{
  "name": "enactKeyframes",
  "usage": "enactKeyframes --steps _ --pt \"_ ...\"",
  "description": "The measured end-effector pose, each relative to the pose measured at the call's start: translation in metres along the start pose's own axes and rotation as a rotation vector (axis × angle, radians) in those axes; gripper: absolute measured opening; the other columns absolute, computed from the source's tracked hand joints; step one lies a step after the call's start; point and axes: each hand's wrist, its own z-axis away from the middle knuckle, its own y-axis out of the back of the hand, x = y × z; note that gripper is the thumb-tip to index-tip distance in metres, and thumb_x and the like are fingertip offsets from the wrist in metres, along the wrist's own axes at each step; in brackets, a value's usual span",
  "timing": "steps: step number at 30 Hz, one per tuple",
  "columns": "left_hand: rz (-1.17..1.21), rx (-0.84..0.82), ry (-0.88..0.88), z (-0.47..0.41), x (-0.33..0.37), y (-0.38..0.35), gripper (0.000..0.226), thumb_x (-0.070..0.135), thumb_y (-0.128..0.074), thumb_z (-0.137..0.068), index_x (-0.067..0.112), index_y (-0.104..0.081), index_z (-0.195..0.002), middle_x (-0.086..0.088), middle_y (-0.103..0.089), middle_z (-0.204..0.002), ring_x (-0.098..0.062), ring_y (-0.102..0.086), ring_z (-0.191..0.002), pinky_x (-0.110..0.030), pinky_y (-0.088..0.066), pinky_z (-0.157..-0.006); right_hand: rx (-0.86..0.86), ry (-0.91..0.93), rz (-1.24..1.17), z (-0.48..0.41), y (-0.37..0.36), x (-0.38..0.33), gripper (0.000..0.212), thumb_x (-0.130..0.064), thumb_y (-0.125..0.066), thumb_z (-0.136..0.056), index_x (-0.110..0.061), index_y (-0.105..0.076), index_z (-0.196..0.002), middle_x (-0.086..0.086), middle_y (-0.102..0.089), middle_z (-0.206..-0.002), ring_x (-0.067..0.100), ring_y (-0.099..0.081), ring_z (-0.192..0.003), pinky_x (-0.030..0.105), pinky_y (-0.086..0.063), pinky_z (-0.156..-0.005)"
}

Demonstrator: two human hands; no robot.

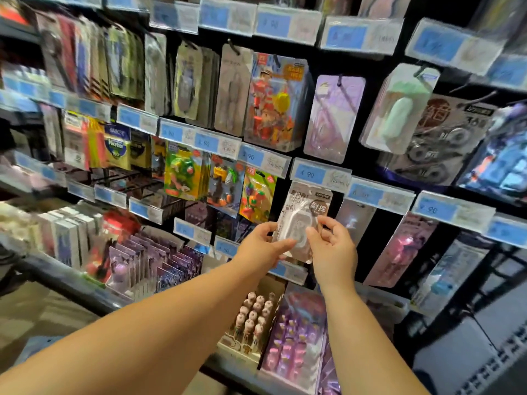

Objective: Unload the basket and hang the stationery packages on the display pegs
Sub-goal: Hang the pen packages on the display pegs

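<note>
A grey blister package with a white correction-tape case (303,215) is held up against the black peg wall, just under a blue price tag (319,173). My left hand (261,246) grips its lower left edge. My right hand (332,249) pinches its right side between thumb and fingers. The package's top reaches the tag; the peg behind it is hidden. The basket is out of view.
Rows of hanging packages fill the pegs: fruit erasers (256,195) to the left, a pink package (399,249) to the right, a purple one (333,118) above. Display boxes of small figurines (253,317) and purple items (293,343) stand on the shelf below.
</note>
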Motion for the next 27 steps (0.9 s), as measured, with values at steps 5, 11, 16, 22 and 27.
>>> enactKeyframes --steps 5,11,16,22,27 --pt "0.011 0.015 0.01 -0.007 -0.005 0.0 0.047 0.027 -0.075 -0.085 0.022 -0.059 -0.129 -0.014 -0.071 -0.103 -0.009 -0.057 -0.057 -0.022 -0.042 -0.051 -0.004 0.024 0.045 -0.005 -0.002 0.01 0.033 -0.021 -0.064 -0.094 -0.027 -0.061 -0.126 -0.021 -0.059 -0.099 -0.017 -0.054 -0.083 0.007 -0.044 -0.072" --pt "-0.006 0.027 0.007 -0.017 -0.01 -0.004 0.068 0.042 -0.079 -0.072 0.026 -0.057 -0.135 -0.013 -0.068 -0.114 -0.006 -0.059 -0.06 -0.02 -0.045 -0.055 0.014 0.049 0.041 -0.012 -0.005 0.018 0.035 -0.02 -0.063 -0.094 -0.025 -0.061 -0.129 -0.031 -0.053 -0.096 -0.028 -0.053 -0.079 -0.002 -0.041 -0.066" --pt "0.006 0.052 -0.018 -0.018 -0.017 -0.004 0.071 0.042 -0.079 -0.072 0.027 -0.055 -0.137 -0.021 -0.06 -0.129 -0.016 -0.068 -0.07 -0.028 -0.057 -0.062 0.016 0.073 0.042 -0.015 -0.006 0.024 0.037 -0.019 -0.063 -0.094 -0.024 -0.06 -0.13 -0.035 -0.052 -0.094 -0.029 -0.052 -0.081 -0.003 -0.041 -0.068" --pt "-0.007 0.067 -0.021 -0.016 -0.014 -0.005 0.058 0.033 -0.075 -0.085 0.025 -0.054 -0.138 -0.008 -0.068 -0.112 -0.002 -0.058 -0.061 -0.02 -0.045 -0.059 0.022 0.069 0.044 -0.019 -0.012 0.028 0.036 -0.02 -0.061 -0.095 -0.028 -0.06 -0.131 -0.028 -0.06 -0.1 -0.023 -0.056 -0.08 0.008 -0.043 -0.073" --pt "-0.114 0.168 -0.016 -0.018 -0.006 -0.008 0.065 0.035 -0.078 -0.082 0.024 -0.051 -0.141 -0.007 -0.061 -0.132 -0.027 -0.057 -0.122 -0.045 -0.049 -0.101 0.046 0.059 0.096 -0.022 -0.016 0.032 0.038 -0.024 -0.062 -0.094 -0.031 -0.059 -0.131 -0.012 -0.063 -0.113 -0.003 -0.062 -0.094 0.022 -0.052 -0.084"
